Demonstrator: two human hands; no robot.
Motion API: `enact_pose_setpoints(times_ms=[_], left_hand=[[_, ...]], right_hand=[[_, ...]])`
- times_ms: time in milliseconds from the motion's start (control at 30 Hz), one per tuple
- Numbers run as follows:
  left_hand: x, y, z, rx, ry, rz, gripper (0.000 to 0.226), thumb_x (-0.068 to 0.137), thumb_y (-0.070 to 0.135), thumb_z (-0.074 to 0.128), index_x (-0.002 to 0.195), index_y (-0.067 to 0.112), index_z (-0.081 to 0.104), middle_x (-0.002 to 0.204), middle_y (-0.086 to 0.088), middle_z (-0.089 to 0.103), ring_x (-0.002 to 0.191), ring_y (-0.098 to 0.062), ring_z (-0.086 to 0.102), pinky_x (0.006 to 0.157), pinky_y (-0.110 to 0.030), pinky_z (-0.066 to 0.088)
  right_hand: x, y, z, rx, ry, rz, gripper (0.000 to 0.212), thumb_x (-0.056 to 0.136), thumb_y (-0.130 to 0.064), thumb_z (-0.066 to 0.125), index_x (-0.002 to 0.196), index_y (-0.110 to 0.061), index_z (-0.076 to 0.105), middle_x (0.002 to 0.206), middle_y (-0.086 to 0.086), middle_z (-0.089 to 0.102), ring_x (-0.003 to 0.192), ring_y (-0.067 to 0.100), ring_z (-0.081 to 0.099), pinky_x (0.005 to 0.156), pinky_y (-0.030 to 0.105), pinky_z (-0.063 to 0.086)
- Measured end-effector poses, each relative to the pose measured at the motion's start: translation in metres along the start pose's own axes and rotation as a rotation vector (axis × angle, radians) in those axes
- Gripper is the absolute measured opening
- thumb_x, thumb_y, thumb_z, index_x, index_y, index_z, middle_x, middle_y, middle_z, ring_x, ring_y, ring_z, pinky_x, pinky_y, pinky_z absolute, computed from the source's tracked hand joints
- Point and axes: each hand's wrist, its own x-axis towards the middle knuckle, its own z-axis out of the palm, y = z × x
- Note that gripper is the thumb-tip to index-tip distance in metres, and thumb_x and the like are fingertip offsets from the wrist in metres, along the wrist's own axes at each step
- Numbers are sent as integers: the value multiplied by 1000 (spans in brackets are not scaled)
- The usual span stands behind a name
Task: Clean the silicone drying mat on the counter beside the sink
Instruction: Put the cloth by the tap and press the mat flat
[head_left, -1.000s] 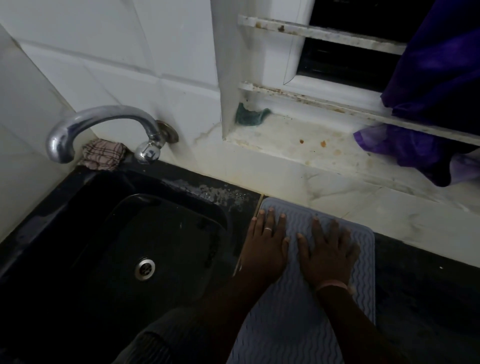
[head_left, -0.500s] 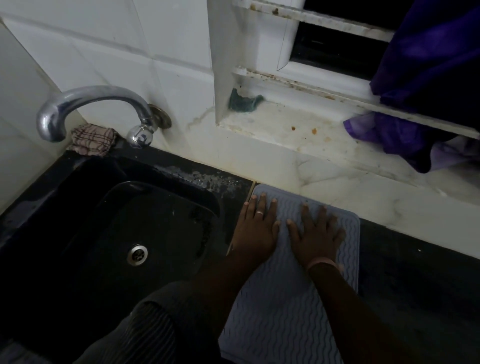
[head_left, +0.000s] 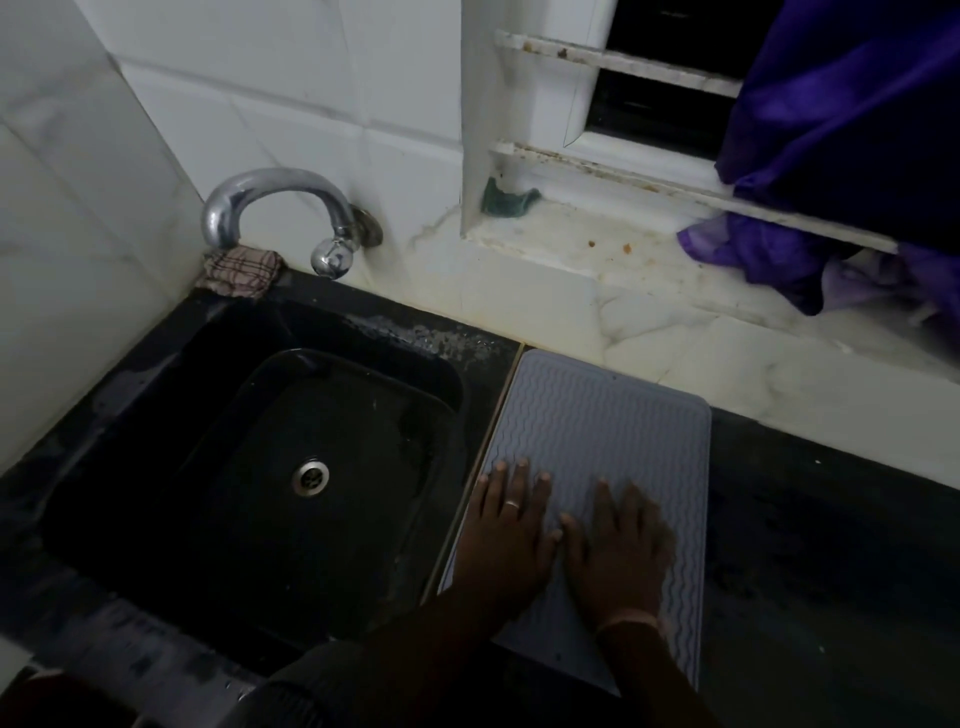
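A grey silicone drying mat (head_left: 597, 415) with a wavy ribbed surface lies flat on the black counter (head_left: 810, 545), just right of the black sink (head_left: 322, 467). My left hand (head_left: 511, 535), with a ring on one finger, lies flat on the mat's near left part, fingers straight and pointing away. Beside it my right hand (head_left: 618, 551) rests flat on the mat too, slightly blurred, a pale band at its wrist. Neither hand holds anything.
A chrome tap (head_left: 280, 208) curves over the sink's back left corner, with a checked cloth (head_left: 241, 270) below it. A green scrubber (head_left: 506, 200) sits on the stained marble window sill (head_left: 623, 270). Purple fabric (head_left: 841, 156) hangs at the right.
Both hands have slid toward me along the mat, from its far end to its near half, staying flat side by side. The camera view has shifted too.
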Motion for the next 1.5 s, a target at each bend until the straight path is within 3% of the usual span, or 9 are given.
enact_pose_setpoints(times_ms=[100,333,933,1133,1267,1400,1500], left_hand=[[1,-7,-2,-14,-17,14,67,104,54,37,161,19,32,168,-15,23,156,-40,16,122,-57,22],[-4,-12,0,-11,-69,15,68,105,58,30,163,21,27,170,-13,18,157,-39,12,122,-56,20],[0,-5,-2,-23,-126,-36,68,103,57,38,160,22,33,168,-12,23,155,-38,18,121,-56,16],[10,-6,-3,-33,-197,-44,70,101,60,38,160,24,33,168,-12,20,153,-41,23,119,-53,9],[20,-5,-25,-18,-322,-71,71,106,56,28,165,25,5,171,-11,-7,157,-40,-7,124,-51,-8],[25,-6,-44,19,-407,-38,71,106,46,38,165,24,5,172,-13,-3,157,-41,-3,125,-53,3],[19,-15,-46,-45,-363,-24,67,102,39,43,163,18,23,169,-17,15,155,-41,12,125,-49,16]], right_hand=[[-10,-11,4,0,21,41,77,97,-65,16,161,-24,27,167,17,19,153,42,15,121,63,13],[-13,-12,4,-7,-12,48,79,95,-68,5,164,-30,9,171,13,4,156,38,1,123,59,2],[-6,-7,2,-13,-10,42,78,94,-69,6,163,-33,9,171,8,-1,157,34,-2,124,57,0],[-2,-8,-5,-6,-54,40,81,90,-71,-1,163,-35,-2,171,7,-11,156,34,-10,124,56,-5],[2,-10,-13,14,-174,42,74,100,-69,14,162,-35,-8,170,6,-18,155,34,-17,124,55,-9],[1,-17,-28,70,-238,76,76,102,-67,23,163,-31,-4,170,6,-17,155,34,-16,124,54,-8],[-16,-23,-26,124,-146,78,73,104,-59,29,164,-25,2,171,11,-10,156,36,-12,125,55,-4]])
